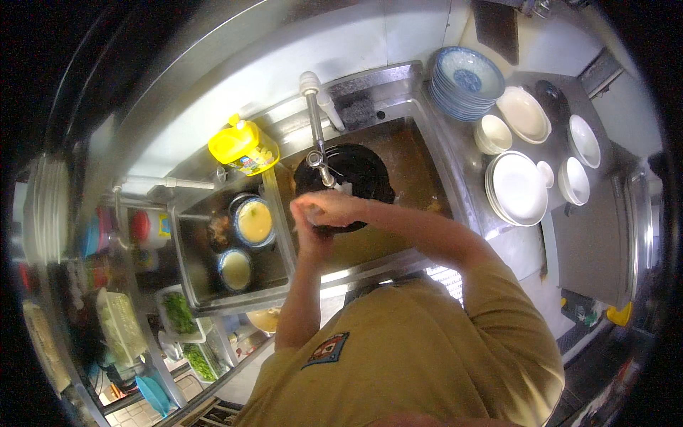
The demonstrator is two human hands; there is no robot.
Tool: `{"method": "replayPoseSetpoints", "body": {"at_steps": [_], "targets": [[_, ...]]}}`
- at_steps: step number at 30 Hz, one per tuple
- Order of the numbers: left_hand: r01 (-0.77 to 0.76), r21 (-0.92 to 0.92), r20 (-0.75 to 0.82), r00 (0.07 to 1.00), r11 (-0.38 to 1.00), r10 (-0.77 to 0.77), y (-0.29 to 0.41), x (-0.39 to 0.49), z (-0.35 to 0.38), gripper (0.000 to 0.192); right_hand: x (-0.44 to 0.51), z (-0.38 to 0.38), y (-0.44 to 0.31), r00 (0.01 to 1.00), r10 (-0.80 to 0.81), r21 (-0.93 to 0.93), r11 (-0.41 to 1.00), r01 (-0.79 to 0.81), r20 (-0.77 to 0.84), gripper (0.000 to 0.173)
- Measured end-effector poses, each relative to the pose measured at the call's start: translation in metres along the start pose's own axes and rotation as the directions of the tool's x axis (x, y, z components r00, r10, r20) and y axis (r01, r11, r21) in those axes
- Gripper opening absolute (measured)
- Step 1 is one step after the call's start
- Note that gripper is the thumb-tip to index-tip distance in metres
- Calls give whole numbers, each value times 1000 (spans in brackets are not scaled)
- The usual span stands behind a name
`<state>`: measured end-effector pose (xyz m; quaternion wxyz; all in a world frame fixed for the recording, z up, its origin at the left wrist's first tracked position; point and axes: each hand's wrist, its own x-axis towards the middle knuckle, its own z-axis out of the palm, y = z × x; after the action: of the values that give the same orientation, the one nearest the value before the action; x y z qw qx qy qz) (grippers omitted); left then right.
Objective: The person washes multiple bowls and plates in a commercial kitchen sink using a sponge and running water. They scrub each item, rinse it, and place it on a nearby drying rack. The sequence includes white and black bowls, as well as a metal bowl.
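Observation:
Both of my hands meet beneath the metal faucet (318, 141), over the edge of a black pan or basin (363, 165) in the right sink. My right hand (339, 207) reaches across from the right with its fingers curled against my left hand (311, 227), which comes up from below. Something pale, perhaps water or foam, shows near the faucet's mouth. Blur and overlap hide whether anything lies between my palms. The right sink (421, 155) holds brownish water. In the left sink (197, 283) are bowls of cloudy yellowish liquid (254, 221).
A yellow plastic container (244, 147) stands on the ledge behind the divider. On the right counter are stacked blue-patterned bowls (467, 80), white plates (518, 187), an oval dish (524, 115) and white bowls (574, 181). Trays of greens (180, 312) sit at lower left.

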<state>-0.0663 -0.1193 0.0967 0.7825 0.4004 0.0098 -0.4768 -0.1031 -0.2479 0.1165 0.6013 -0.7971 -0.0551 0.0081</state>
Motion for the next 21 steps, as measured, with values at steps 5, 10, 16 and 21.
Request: {"method": "replayPoseSetpoints", "body": {"at_steps": [5,10,16,21], "targets": [[-114,-58,-96,989,992,108,16,8,-15,44,-45,-23,-25,982,155,-610,790,-59,106,21],[-68,65,-159,984,996,78,19,1,-21,45,-59,-67,4,916,-316,-861,504,-59,-248,21],[-48,-2,-133,990,999,47,12,-20,-13,48,-37,-88,46,668,60,-155,954,-257,-741,21],[-52,-96,-243,970,994,27,7,-16,-16,46,-57,-87,106,703,136,147,988,-44,-698,18]]}}
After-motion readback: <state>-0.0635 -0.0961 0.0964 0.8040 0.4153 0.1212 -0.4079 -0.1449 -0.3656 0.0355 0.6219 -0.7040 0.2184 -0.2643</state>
